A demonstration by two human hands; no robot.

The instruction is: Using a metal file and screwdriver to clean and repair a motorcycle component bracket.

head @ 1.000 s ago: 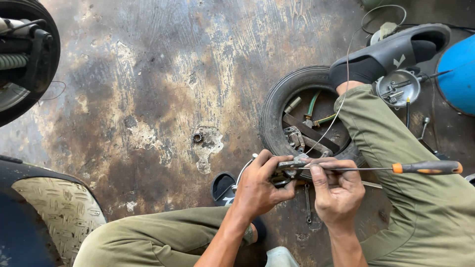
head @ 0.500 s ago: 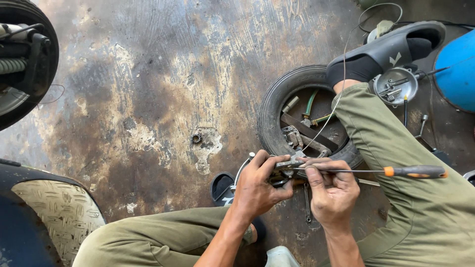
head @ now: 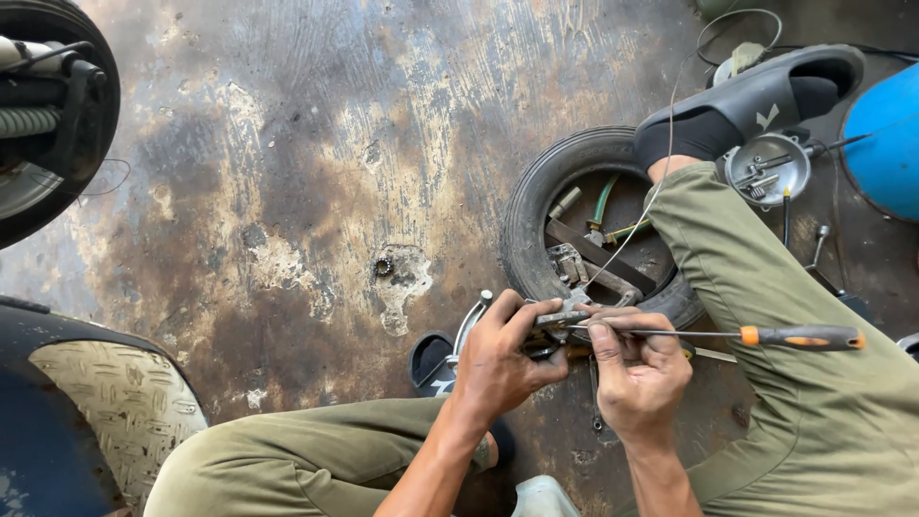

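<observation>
My left hand (head: 504, 361) grips a small greasy metal lever part (head: 558, 323) with a curved chrome end (head: 471, 322) sticking out to the left. My right hand (head: 637, 369) pinches the thin steel shaft of a screwdriver (head: 728, 334) lying sideways, its tip at the metal part and its orange-and-black handle (head: 802, 337) pointing right over my knee. A thin cable (head: 661, 163) runs up from the part. Both hands hover just in front of a small black tyre (head: 536, 206) lying flat on the stained concrete floor.
Loose tools and a green-handled piece (head: 603, 198) lie inside the tyre. My olive-trousered right leg (head: 766, 287) crosses it, foot in a black slide sandal (head: 766, 91). A round metal dish of parts (head: 766, 169), a blue drum (head: 885, 144), a scooter wheel (head: 48, 115) and footboard (head: 105, 402), a small nut (head: 384, 267).
The view has shifted slightly; both hands stay on the metal part and screwdriver with only small working movements.
</observation>
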